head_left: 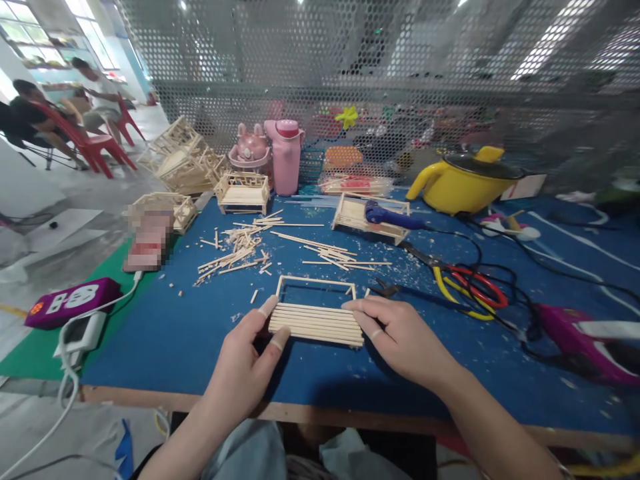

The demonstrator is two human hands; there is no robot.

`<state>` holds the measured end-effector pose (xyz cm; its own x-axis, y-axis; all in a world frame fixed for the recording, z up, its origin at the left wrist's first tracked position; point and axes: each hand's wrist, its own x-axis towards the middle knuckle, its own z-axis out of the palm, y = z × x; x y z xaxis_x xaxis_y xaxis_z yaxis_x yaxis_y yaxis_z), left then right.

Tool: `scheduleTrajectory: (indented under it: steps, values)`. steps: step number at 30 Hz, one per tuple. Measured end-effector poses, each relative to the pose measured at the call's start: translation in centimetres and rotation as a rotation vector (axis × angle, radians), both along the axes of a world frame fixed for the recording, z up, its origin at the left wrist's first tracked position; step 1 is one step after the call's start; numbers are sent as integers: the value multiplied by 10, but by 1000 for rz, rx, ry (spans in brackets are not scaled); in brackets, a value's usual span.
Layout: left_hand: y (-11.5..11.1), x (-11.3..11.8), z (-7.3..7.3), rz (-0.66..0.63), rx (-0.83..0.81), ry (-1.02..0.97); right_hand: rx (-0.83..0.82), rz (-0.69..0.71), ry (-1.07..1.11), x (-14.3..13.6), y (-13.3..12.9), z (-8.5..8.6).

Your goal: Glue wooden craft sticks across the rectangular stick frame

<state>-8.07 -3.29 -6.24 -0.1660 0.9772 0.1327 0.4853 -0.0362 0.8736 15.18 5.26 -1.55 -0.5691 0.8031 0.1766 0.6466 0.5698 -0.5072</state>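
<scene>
A small wooden stick frame [316,324] rests on the blue mat, with a row of sticks laid side by side across its near part and an open rectangle at its far part. My left hand [255,347] pinches its left end between thumb and fingers. At the right end my right hand [395,333] grips the frame's edge with bent fingers. Pale wraps cover some fingertips. Beyond the frame lie loose sticks [333,253] and a heap of short stick pieces [240,250].
A blue glue gun [395,217] lies on a wooden piece behind. Pliers [440,267] and cables are on the right, near a yellow pot [460,187]. Small wooden beds [243,193], a pink bottle [287,160] and a phone [150,240] stand or lie left and back.
</scene>
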Motion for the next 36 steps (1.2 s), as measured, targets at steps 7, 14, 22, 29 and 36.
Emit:
scheduleTrajectory:
  steps: [7, 14, 22, 29, 36]
  values:
    - [-3, 0, -6, 46, 18, 46, -123, -43, 45, 7, -11, -4]
    - [-2, -1, -5, 47, 11, 49, -175, -108, 98, 8, -21, -7]
    - [-4, 3, 0, 65, -8, -24, -111, -169, 36, 3, -27, -9]
    - [-3, 2, 0, 48, 4, -3, -136, -171, 48, 2, -21, -11]
    - [-3, 3, 5, 69, 111, 257, -169, -183, 59, 1, -24, -5]
